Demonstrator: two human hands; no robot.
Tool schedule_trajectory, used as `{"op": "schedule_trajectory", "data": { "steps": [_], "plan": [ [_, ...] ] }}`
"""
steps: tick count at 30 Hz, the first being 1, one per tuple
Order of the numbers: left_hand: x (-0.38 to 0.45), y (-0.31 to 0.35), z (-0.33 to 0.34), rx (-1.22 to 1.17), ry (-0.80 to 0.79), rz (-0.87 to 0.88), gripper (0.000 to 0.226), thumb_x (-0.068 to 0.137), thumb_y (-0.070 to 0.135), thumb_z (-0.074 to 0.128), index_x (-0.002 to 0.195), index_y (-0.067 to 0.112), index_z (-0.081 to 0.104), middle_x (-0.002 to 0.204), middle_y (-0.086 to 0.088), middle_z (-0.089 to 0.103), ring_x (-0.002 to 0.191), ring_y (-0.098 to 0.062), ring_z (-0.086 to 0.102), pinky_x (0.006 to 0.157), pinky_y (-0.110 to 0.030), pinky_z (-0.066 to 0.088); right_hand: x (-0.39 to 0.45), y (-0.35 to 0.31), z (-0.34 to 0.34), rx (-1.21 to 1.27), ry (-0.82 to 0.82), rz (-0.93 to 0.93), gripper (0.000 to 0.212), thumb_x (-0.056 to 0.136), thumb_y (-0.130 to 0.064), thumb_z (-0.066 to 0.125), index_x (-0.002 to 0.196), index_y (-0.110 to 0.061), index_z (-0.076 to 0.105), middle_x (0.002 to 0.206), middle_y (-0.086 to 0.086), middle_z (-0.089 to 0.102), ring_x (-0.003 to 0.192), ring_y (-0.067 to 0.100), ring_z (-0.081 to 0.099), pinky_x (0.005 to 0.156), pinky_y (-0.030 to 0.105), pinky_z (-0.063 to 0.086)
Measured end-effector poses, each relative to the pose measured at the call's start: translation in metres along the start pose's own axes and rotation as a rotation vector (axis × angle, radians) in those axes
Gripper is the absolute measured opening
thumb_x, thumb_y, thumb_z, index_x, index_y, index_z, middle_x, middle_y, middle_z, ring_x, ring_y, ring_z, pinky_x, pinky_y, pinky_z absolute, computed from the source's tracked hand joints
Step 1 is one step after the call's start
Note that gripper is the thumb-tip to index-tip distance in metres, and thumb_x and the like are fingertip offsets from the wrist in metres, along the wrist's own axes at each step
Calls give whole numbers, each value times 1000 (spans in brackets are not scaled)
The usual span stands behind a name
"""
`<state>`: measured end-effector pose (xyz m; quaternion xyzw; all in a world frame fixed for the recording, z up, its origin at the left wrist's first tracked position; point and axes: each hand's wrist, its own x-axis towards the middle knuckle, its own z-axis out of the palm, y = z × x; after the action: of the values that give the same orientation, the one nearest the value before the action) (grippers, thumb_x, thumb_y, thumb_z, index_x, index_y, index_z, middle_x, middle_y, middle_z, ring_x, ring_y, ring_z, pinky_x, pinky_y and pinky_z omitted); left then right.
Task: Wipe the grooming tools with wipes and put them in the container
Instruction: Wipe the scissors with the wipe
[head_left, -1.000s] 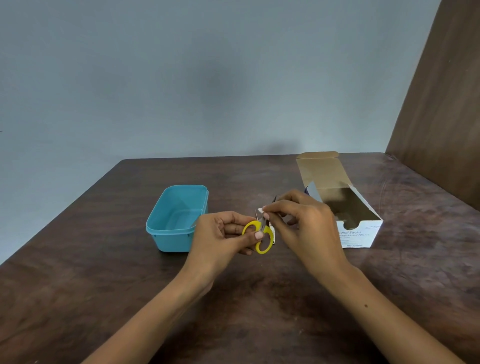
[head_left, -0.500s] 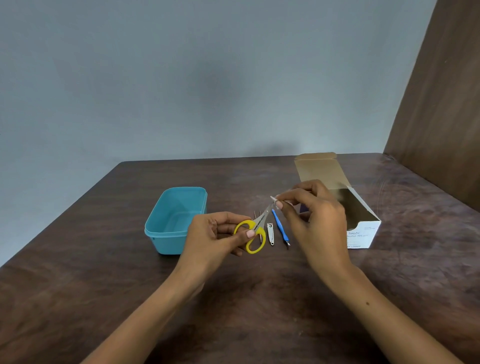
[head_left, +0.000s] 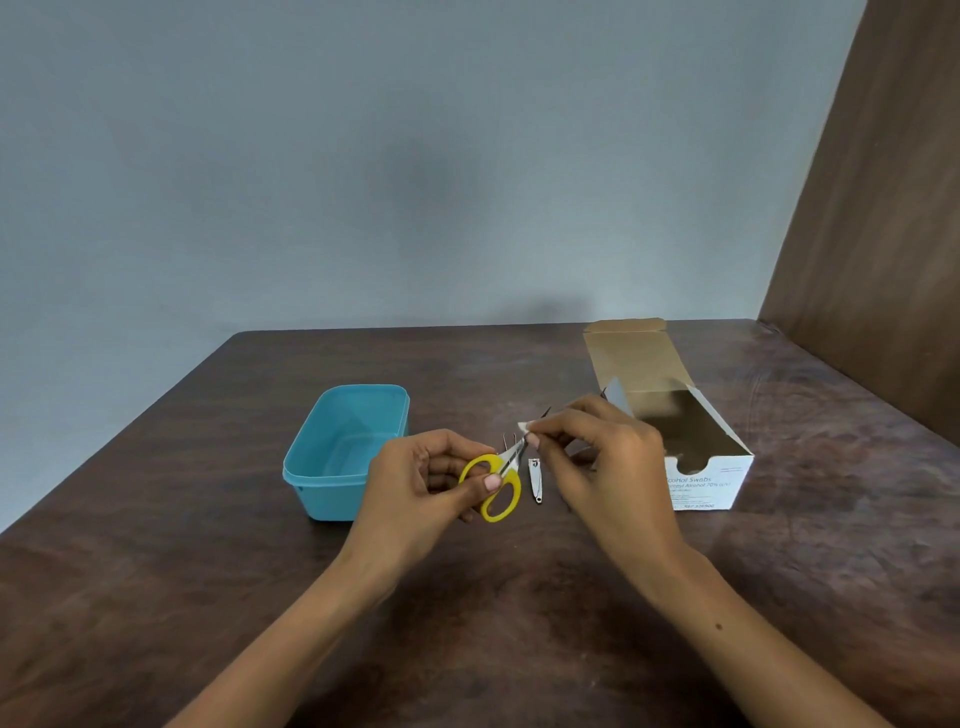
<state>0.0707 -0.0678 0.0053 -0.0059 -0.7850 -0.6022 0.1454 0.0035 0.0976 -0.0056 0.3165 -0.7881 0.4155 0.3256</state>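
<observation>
Left hand (head_left: 426, 486) grips the yellow-handled scissors (head_left: 496, 483) by a handle loop, held just above the table (head_left: 156, 597), blades pointing up-right. Right hand (head_left: 602, 457) pinches a small white wipe (head_left: 523, 428) around the blades, thumb and forefinger clamped on it. Nail clipper (head_left: 536, 480) lies flat on the table just right of the scissors. Teal container (head_left: 345, 447) sits open to the left, near the left hand. Opened swab box (head_left: 701, 480) stands to the right.

Glossy plastic container (head_left: 332, 457), metal nail clipper (head_left: 535, 480), cardboard box (head_left: 701, 483), wood-grain table (head_left: 208, 571)
</observation>
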Motion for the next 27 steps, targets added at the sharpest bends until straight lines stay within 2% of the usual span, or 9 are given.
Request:
{"op": "schedule_trajectory", "data": {
  "steps": [2,7,9,12,15,18,23,27],
  "plan": [
    [1,-1,0,-3,-4,-13,15,75,4,74,90,4,69,76,-9,75,63,-11,69,50,-17,51,1,0,0,-3,19,-3,7,78,-14,70,82,-15,75,77,0,66,64,11,60,53,22,49],
    [1,-3,3,-3,-81,-55,12,80,5,70,89,5,62,74,-5,75,64,-15,69,50,-21,51,3,4,-3,14,95,68,9,80,-9,73,86,-16,76,79,-2,66,62,9,58,54,8,41],
    [0,-4,3,-13,-105,-65,11,82,5,67,89,6,59,75,-5,75,67,-18,71,53,-24,52,2,3,-2,15,58,32,10,80,-9,73,87,-15,76,80,-1,65,64,9,58,55,10,44],
    [0,-2,1,-29,-127,-74,10,86,6,63,92,5,54,80,-11,74,72,-22,72,58,-30,55,0,0,1,30,-25,-31,11,80,-10,72,89,-15,76,81,-1,65,67,9,61,55,20,51],
    [0,-1,1,-40,-154,-76,8,88,4,59,91,5,52,82,-16,73,72,-23,72,59,-32,56,1,2,-1,35,6,-19,11,80,-8,72,87,-15,76,79,-2,65,66,7,59,56,12,47],
    [-1,1,2,-53,-183,-84,8,88,2,59,89,5,51,82,-18,73,72,-25,72,58,-30,56,3,4,-2,39,51,19,11,79,-6,73,86,-15,76,78,-2,64,64,6,56,57,4,39],
    [1,1,-1,-111,-181,-80,7,88,1,58,90,2,51,77,-13,74,65,-21,72,52,-25,55,-1,1,2,61,18,18,12,76,-5,75,84,-14,77,77,-2,66,68,6,59,56,7,42],
    [1,3,-3,-119,-187,-67,7,88,0,57,90,3,51,77,-15,74,64,-22,72,50,-24,53,2,4,-1,17,69,61,10,77,-4,75,83,-12,76,76,-1,66,62,8,57,56,5,41]
  ]
}}
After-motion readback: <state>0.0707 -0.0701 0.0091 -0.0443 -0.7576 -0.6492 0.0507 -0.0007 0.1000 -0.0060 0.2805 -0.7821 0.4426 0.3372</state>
